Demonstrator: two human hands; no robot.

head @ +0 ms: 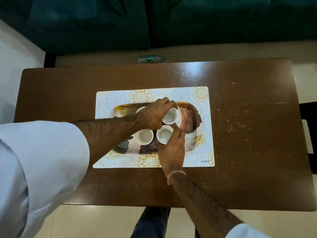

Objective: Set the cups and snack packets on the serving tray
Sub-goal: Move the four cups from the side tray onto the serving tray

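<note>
Gripping two white cups at once, a person worked over a serving tray (pixel 190 115) patterned with gold and dark leaves. The left hand (pixel 155 114) curled its fingers around the rim of the far-right cup (pixel 170 115), held tilted above the tray, while the right hand (pixel 171 148) pinched the near-right cup (pixel 164 134) between thumb and fingers. A third cup (pixel 144 136) stood free on the tray's near side, and a fourth (pixel 140 109) showed partly behind the left wrist. By the look of it, the cups were nearly placed; no snack packets were in view. The tray sat on a floral placemat (pixel 205 152) on a brown table (pixel 248 134), with a water bottle (pixel 151 58) lying beyond its far edge.
</note>
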